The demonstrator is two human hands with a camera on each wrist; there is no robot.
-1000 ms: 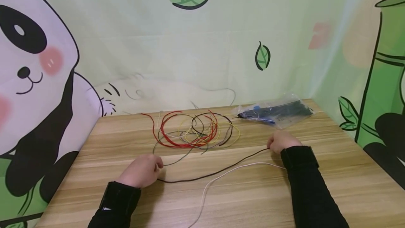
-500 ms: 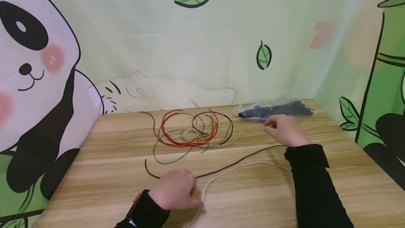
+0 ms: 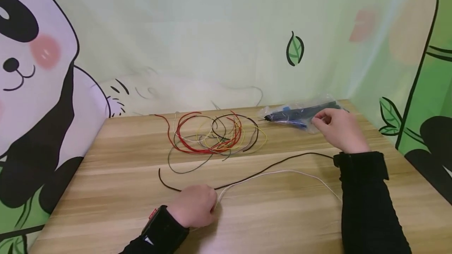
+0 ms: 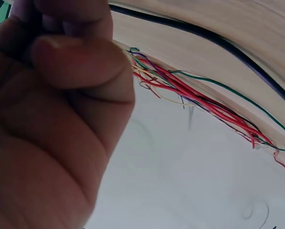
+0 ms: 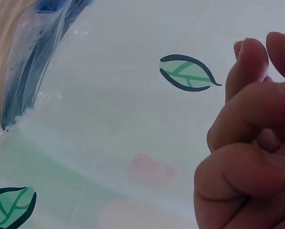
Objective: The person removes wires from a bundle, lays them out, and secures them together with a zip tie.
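Note:
My left hand [image 3: 194, 206] pinches a thin white wire [image 3: 293, 171] low over the wooden table. Just behind that hand a thicker black wire [image 3: 272, 166] lies across the table, its left end curving upward. In the left wrist view the thumb bends against the fingers, hiding the pinched part; the black wire [image 4: 218, 40] runs beyond. My right hand [image 3: 340, 128] is raised with loosely curled fingers and holds nothing. A small gap shows between thumb and index in the right wrist view. In the head view that hand overlaps a clear bag of dark strips [image 3: 296, 116].
A loose tangle of red, yellow, grey, black and white wires [image 3: 208, 150] lies at the back middle of the wooden table [image 3: 116, 191]. A printed cloth backdrop [image 3: 169, 42] rises along the table's back edge and right side.
My left hand has let go of the black wire, moved right and taken the white wire, drawing it toward the black one. My right hand has released the black wire and risen rightward.

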